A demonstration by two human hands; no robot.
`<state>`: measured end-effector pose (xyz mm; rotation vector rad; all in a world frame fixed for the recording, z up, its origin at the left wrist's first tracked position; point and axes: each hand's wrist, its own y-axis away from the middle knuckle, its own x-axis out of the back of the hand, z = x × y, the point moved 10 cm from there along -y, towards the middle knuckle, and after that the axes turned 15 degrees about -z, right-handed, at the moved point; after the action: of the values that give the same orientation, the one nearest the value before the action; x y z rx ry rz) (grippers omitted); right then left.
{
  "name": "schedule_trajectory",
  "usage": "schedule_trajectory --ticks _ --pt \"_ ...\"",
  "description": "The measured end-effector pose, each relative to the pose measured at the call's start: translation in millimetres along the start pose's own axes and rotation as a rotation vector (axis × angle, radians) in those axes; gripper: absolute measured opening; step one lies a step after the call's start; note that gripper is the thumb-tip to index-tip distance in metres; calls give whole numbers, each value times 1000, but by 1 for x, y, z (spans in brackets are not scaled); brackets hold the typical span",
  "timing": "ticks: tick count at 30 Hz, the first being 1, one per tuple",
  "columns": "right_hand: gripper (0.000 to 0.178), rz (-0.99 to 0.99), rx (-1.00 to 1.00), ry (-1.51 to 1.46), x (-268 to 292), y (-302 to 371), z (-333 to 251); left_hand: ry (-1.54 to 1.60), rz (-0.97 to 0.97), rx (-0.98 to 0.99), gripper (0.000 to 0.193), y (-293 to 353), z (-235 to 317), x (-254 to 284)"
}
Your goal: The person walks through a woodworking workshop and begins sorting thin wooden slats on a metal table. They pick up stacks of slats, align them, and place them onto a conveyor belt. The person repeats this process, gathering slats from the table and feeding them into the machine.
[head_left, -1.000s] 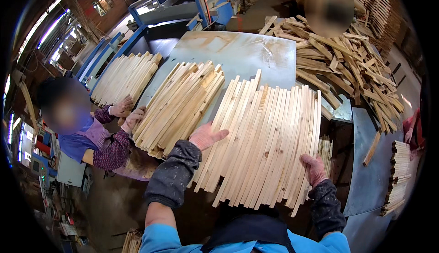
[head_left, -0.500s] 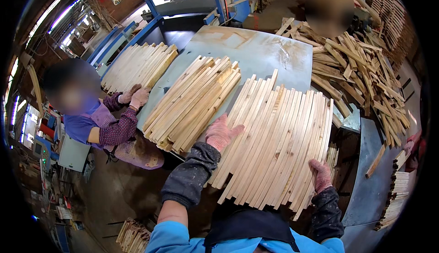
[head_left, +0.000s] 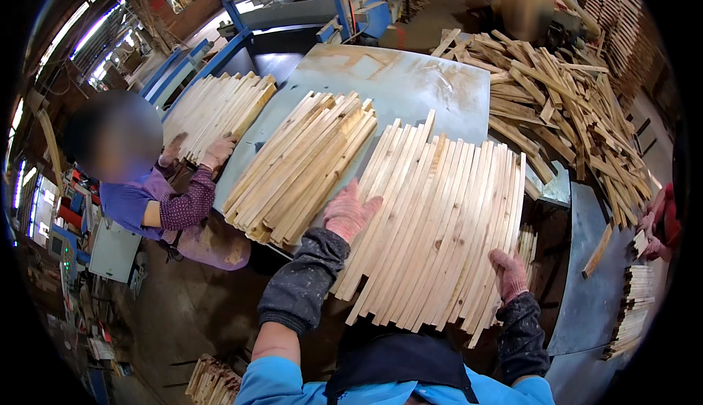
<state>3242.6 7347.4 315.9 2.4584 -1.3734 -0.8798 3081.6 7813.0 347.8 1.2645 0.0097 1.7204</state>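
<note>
A wide row of pale wooden strips (head_left: 432, 236) lies side by side in front of me, its near ends uneven and reaching past the table's edge. At its left side my left hand (head_left: 350, 212), in a pink knit glove, presses against the outer strip with the thumb laid over the top. My right hand (head_left: 510, 276), gloved alike, grips the right side near the close end, thumb on top and fingers partly hidden below. Left of the row, a thicker pile of wooden strips (head_left: 300, 163) rests on the metal table (head_left: 395, 68), nearest my left hand.
At the left a co-worker (head_left: 132, 192) handles another row of strips (head_left: 216, 108). A heap of loose offcuts (head_left: 556, 105) lies at the far right. Below it runs a grey metal surface (head_left: 586, 273). Another person's gloved hand (head_left: 652, 233) shows at the right edge. Blue-framed machinery (head_left: 293, 9) stands behind.
The view has shifted slightly; my hands keep their places on the row. The co-worker's hands have moved apart on their strips. The hand at the right edge has come further into view.
</note>
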Motion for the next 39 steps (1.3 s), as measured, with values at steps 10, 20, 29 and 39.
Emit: schedule_trajectory --ticks 10,20,29,39 --pt "59 92 17 18 -23 12 -18 -137 -68 95 109 14 13 2" --pt "63 60 0 -10 -21 0 -1 -189 37 52 112 15 7 5" --pt "63 50 17 15 -43 7 -13 -120 10 -7 108 21 11 6" --pt "53 44 22 82 -46 6 -13 -359 28 -145 99 35 44 4"
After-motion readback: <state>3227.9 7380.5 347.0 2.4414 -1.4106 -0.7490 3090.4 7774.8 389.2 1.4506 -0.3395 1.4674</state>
